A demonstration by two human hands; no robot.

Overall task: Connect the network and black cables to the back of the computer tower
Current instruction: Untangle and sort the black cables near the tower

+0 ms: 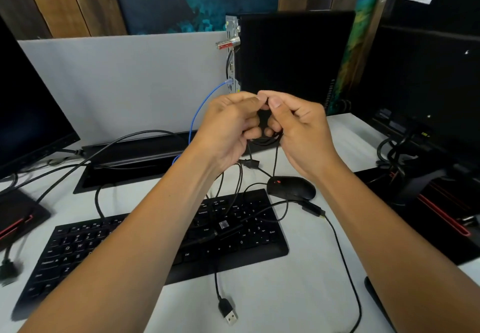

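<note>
Head view: both the left hand (231, 125) and right hand (298, 127) curl their fingers around a thin, coiled black cable (265, 140) above the white desk's (298, 293) middle. Blue network cable (200, 109) arcs into the metal rear panel of the matte black computer tower (293, 54), upright at the desk's far edge.

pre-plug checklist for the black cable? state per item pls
1. Blue cable seated in tower rear: ok, plug sits at the rear panel.
2. Black cable held: ok, left hand and right hand both grip its coil.
3. Coil undone: not ok, still bundled between the fingers.
4. Its plug identified: cannot tell; loose USB plug lies near the keyboard, owner unclear.
5. Free rear port: cannot tell, panel seen edge-on.
6. Path clear: not ok, cables cross keyboard and mouse.
</note>
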